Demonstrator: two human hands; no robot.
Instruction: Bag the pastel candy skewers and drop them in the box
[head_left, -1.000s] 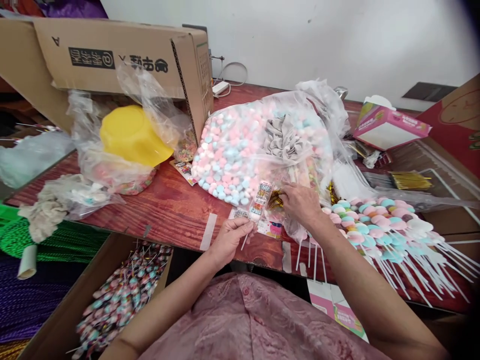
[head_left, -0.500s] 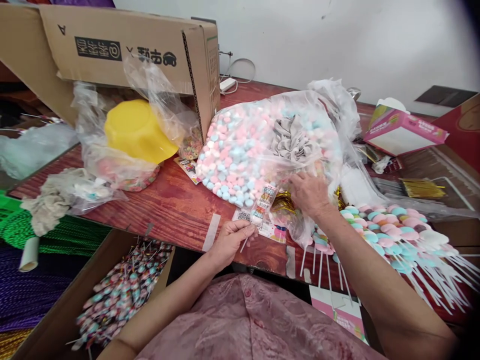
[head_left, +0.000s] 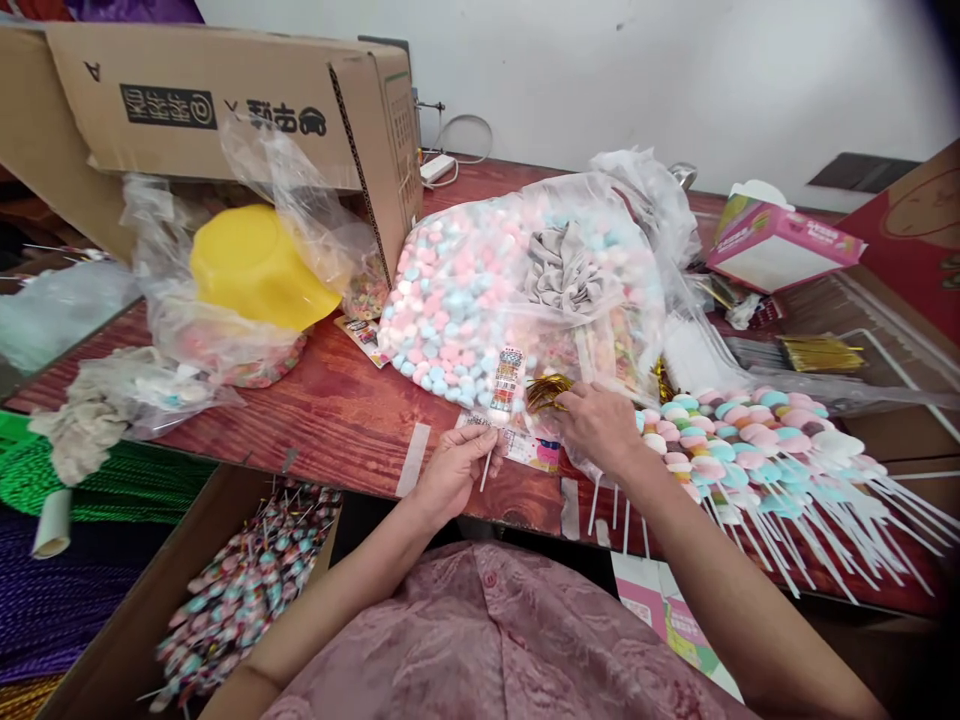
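Low at the table edge, my left hand (head_left: pixel 459 467) is closed, thumb and fingers pinching a candy lollipop in a clear printed wrapper (head_left: pixel 508 382). Its white stick pokes out below my fingers and the wrapped top points away from me. To the right, my right hand (head_left: pixel 600 425) has its fingertips closed on the end of a bundle of gold twist ties (head_left: pixel 549 390); how many it grips is hidden. Behind both hands lies a large clear bag of pink, blue and white candies (head_left: pixel 450 300), with a crumpled grey cloth (head_left: pixel 562 270) on it.
Many marshmallow-like candies on white sticks (head_left: pixel 757 450) are heaped at right. A carton of wrapped lollipops (head_left: pixel 247 590) stands below the table at left. A yellow bowl (head_left: pixel 259 265), a cardboard box (head_left: pixel 225 110), a pink box (head_left: pixel 784 245) and more gold ties (head_left: pixel 821 353) are around.
My right hand has come down and toward me, its fingertips now at the gold twist ties. My left hand still holds the wrapped lollipop, now more upright. The view has shifted slightly.
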